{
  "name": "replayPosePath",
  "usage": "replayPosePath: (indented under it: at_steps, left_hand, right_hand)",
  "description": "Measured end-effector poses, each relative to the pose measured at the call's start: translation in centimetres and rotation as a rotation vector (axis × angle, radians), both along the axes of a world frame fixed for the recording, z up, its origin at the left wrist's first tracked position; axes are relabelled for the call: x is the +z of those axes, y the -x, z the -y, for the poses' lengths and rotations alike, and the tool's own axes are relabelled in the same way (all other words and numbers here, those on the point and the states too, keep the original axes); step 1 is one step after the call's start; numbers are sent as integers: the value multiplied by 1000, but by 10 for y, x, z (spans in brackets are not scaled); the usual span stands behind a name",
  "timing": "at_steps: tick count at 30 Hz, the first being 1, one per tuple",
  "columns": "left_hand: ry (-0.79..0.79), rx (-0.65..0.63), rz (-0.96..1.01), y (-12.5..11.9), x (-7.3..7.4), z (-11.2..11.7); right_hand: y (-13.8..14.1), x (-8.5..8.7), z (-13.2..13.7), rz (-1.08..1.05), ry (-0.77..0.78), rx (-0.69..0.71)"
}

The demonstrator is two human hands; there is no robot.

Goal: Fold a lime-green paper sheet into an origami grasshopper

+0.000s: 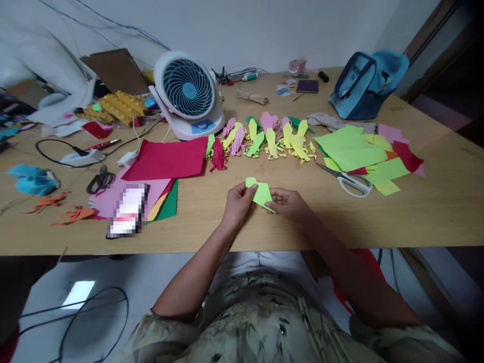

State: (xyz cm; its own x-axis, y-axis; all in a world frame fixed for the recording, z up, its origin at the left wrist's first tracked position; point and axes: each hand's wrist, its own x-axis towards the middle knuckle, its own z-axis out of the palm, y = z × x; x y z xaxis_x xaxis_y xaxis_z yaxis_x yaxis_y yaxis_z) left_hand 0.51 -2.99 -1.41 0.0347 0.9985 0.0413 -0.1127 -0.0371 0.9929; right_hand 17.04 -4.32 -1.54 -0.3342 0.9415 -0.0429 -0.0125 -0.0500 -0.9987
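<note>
One thumb of the left hand (pixel 238 202) lies on the left part of a lime-green paper piece (pixel 263 193), fingers gripping behind. I see the paper between both hands, near the middle of the front edge of the desk (pixel 412 217). Right hand (pixel 289 202): thumb and fingers pinch the paper's lower right corner.

A paper piece (pixel 262 191) is sitting between the left hand (pixel 238 202) and right hand (pixel 289 202), with figures (pixel 270 143) lying behind it on the table (pixel 423 219). To the right, scissors (pixel 343 177) are lying before piled sheets (pixel 350 147); to the left, a phone (pixel 128 210) is resting on stacked sheets (pixel 104 200). Behind, what may be sticks (pixel 252 97) are lying between a fan (pixel 189 89) and a bag (pixel 366 86).
</note>
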Motion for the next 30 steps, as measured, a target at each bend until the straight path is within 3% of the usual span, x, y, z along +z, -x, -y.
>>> replayPosePath:
  at_steps: [12, 20, 30]
  left_hand:
    - [-98, 93, -161, 5, -10, -5]
    - [-157, 36, -217, -4, -3, 3]
    - [-131, 115, -101, 2, 2, -2]
  right_hand:
    - [-4, 1, 1, 43, 59, 99]
    - [5, 2, -3, 149, 119, 16]
    - [-3, 7, 4, 104, 153, 110]
